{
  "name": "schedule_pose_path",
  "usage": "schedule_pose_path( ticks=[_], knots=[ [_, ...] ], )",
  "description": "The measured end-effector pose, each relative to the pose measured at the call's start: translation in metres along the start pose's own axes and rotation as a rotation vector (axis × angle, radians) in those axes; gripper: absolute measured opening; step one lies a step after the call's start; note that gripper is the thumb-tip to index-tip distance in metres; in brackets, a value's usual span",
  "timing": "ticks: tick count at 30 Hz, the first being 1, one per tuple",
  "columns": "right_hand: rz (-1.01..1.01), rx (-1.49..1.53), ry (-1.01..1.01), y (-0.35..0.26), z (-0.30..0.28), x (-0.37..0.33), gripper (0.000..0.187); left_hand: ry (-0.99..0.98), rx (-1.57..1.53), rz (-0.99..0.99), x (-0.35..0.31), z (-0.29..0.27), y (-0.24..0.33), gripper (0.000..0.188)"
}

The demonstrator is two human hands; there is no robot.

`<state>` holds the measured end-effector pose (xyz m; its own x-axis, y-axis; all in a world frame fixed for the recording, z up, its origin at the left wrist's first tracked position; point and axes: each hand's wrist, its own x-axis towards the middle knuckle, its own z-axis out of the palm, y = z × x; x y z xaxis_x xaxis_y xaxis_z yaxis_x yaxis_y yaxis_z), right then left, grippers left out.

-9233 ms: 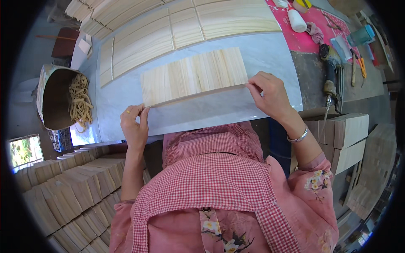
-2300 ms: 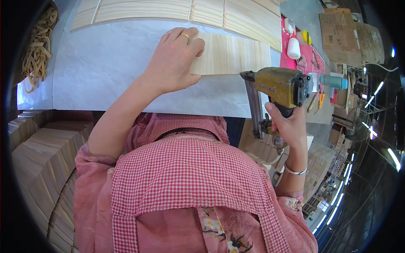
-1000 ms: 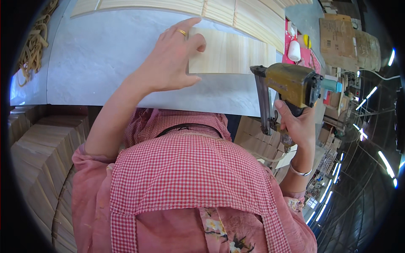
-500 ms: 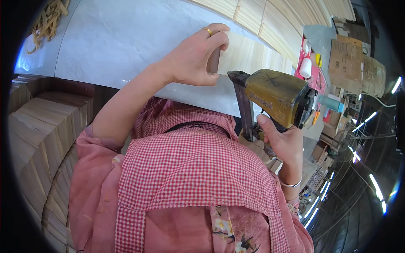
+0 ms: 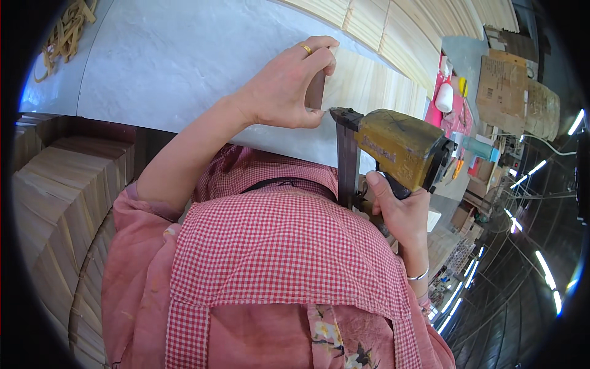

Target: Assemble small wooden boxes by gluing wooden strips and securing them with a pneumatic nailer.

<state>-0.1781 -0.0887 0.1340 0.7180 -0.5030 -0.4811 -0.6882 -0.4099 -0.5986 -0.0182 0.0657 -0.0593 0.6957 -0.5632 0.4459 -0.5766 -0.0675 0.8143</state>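
My left hand (image 5: 286, 83) is closed around the near end of a pale wooden workpiece (image 5: 372, 80), with its thumb at the near edge and its fingers over the far edge. Between them shows a darker brown end panel (image 5: 314, 92). A worn yellow and black nail gun (image 5: 399, 144) is gripped by the handle in my right hand (image 5: 402, 215). The tool's nose lies at the workpiece's near corner, close to my left thumb; whether it touches the wood I cannot tell. Its long magazine points down toward my apron.
The workpiece lies on a grey-white marbled tabletop (image 5: 166, 61). Long pale boards (image 5: 393, 37) are stacked behind it. Tan straps (image 5: 66, 37) lie at the far left, and stacked wooden panels (image 5: 67, 190) stand below the table. A white bottle (image 5: 444, 97) and cardboard boxes (image 5: 504, 86) are at right.
My right hand and the lower part of the nail gun have swung slightly left. The gun's nose stays near the same corner, and my left hand keeps its grip on the workpiece.
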Motion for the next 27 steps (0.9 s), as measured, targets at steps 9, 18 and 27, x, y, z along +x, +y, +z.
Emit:
schedule_pose_path(
  ticks=[9,18,27],
  knots=[
    [-0.169,-0.025,0.030,-0.011,0.001,0.017,0.031,0.108,-0.080,-0.126,-0.017,-0.013,0.008,0.069],
    [-0.217,-0.020,-0.010,-0.034,0.005,0.037,0.026,0.259,-0.128,-0.265,-0.054,-0.031,0.019,0.067],
    [-0.326,-0.159,-0.122,-0.041,-0.011,0.056,0.027,0.388,-0.056,-0.239,-0.063,-0.031,0.019,0.059]
  ],
)
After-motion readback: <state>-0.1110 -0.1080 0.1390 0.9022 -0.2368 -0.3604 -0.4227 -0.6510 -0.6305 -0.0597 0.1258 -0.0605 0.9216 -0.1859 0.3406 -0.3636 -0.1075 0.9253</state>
